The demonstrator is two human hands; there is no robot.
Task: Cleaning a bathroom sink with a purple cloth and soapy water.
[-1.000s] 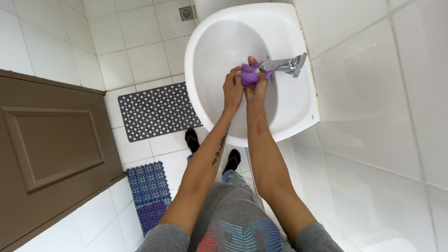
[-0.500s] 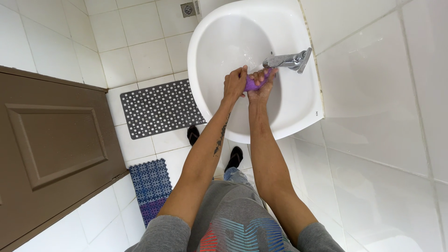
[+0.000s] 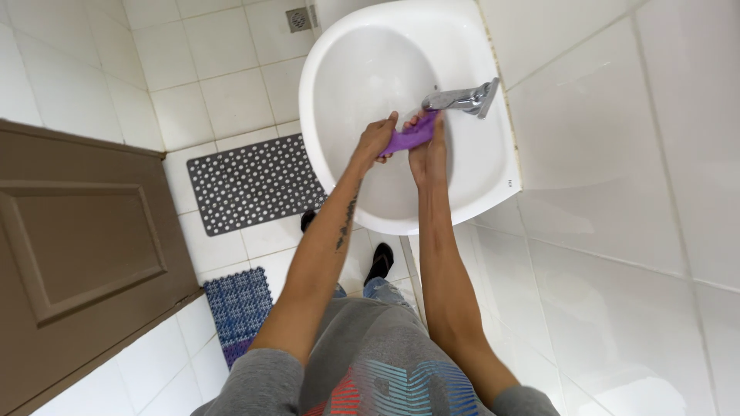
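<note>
Over the white washbasin [image 3: 478, 181], both hands meet on a purple cloth [image 3: 410, 137] just beside the chrome tap [image 3: 462, 98]. The cloth is bunched into a short roll whose long axis runs on a slant, its upper end pointing toward the tap's spout and its lower end toward the left hand [image 3: 375, 141]. The left hand's fingers are clenched around that lower end, and the right hand [image 3: 429, 154] has its fingers grasping the upper part from beneath, so the cloth is stretched between the two hands above the bowl. Whether water runs from the tap cannot be told. Below the basin on the tiled floor lies a grey perforated mat [image 3: 250, 182], with a smaller blue woven mat [image 3: 240, 306] nearer the brown door [image 3: 77, 254]. The person's black shoes [image 3: 379, 262] show under the basin's rim.
</note>
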